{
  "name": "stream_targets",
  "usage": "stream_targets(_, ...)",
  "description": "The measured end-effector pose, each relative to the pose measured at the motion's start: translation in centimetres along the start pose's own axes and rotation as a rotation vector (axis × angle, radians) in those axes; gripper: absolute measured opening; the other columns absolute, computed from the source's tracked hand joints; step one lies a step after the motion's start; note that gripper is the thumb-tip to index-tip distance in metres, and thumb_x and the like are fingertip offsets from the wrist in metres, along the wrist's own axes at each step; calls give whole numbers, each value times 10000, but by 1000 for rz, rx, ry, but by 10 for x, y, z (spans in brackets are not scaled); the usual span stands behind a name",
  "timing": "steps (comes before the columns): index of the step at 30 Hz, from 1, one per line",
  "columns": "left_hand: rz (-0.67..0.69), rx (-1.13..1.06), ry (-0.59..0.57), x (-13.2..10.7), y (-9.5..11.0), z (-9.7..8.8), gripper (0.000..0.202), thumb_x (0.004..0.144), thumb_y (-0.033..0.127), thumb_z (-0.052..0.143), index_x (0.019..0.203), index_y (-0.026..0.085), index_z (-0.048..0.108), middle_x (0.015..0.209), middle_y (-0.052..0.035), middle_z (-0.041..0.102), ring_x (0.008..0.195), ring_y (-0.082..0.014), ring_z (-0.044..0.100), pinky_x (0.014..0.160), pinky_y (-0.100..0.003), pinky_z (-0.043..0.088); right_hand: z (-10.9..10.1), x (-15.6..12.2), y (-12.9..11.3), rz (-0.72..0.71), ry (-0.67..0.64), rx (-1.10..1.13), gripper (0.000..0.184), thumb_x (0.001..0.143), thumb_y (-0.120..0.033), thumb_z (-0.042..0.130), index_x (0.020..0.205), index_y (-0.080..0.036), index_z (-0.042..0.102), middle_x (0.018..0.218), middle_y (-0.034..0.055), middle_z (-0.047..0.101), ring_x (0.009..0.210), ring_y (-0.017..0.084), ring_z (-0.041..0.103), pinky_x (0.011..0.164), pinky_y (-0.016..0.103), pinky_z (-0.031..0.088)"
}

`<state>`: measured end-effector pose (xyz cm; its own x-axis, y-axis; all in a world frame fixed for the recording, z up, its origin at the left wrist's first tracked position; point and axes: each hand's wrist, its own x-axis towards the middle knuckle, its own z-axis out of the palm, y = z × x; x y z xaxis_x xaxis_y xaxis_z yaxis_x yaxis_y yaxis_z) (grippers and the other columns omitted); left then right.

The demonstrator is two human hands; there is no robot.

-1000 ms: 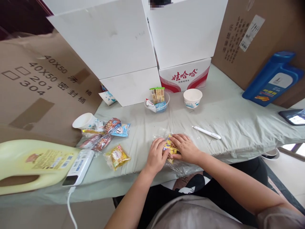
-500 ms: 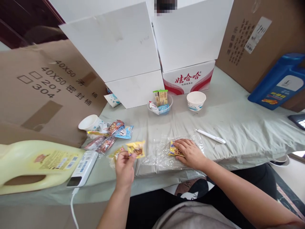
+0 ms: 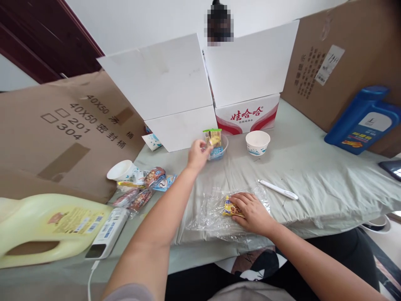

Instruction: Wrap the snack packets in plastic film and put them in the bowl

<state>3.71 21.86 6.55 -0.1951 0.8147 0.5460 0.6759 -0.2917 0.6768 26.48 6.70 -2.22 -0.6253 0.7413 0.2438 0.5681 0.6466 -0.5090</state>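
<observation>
My left hand (image 3: 198,154) reaches far forward to the clear bowl (image 3: 223,146) of snack packets and pinches a small yellow snack packet (image 3: 214,141) at the bowl's rim. My right hand (image 3: 252,212) lies closed on another yellow snack packet (image 3: 229,206), pressing it onto a crumpled clear plastic bag (image 3: 206,213) near the table's front edge. A green-topped packet stands upright in the bowl. More wrapped snacks (image 3: 147,184) lie in a heap to the left.
A white paper bowl (image 3: 257,142) stands right of the clear one, a white pen (image 3: 277,189) lies nearby. White boxes (image 3: 175,83) and brown cartons wall the back. A yellow jug (image 3: 46,228), white power strip (image 3: 108,233), tipped paper cup (image 3: 120,170) and blue jug (image 3: 363,119) flank the table.
My left hand carried a yellow packet from the near-left pile forward to the clear bowl. My right hand stayed on the packet on the plastic bag. The camera tilted up.
</observation>
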Motion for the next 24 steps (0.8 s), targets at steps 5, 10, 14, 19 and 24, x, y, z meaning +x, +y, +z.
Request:
stream_targets(5,240,-24,-437,-69,34,7,52,811,196,601,860,190,585,839,-14,624,777,-149,588,744,-298,505,5,-3,7,-14,98,65,512,859,-342,600,1316,-156,465,1224,135,599,1157,277,512,985,463,413)
stream_targets(10,379,-62,-965,-126,42,-14,346,769,335,721,1076,210,622,1173,-89,635,1106,-223,590,969,-367,494,12,-6,15,65,253,216,444,884,-364,564,1259,-167,429,1135,144,607,1041,267,590,882,451,488)
stream_targets(14,360,17,-1034,-131,23,-22,371,779,277,710,1132,224,606,1296,-113,593,1225,-250,544,1030,-421,461,13,-6,14,74,241,216,520,832,-262,605,1298,-194,384,1218,144,581,1132,279,564,949,478,468)
stream_targets(19,434,75,-1005,-131,18,-18,307,707,162,665,1009,205,625,1087,-86,672,1087,-247,598,942,-394,506,13,-3,12,49,212,146,703,739,-197,639,1372,-175,334,1305,166,522,1228,308,491,1026,527,419)
stream_targets(24,238,-55,-856,-116,18,-33,296,676,179,603,968,219,624,983,-46,687,959,-212,638,896,-374,517,11,-2,11,76,202,129,883,728,-247,669,1478,-185,209,1419,174,430,1309,330,412,1067,563,371)
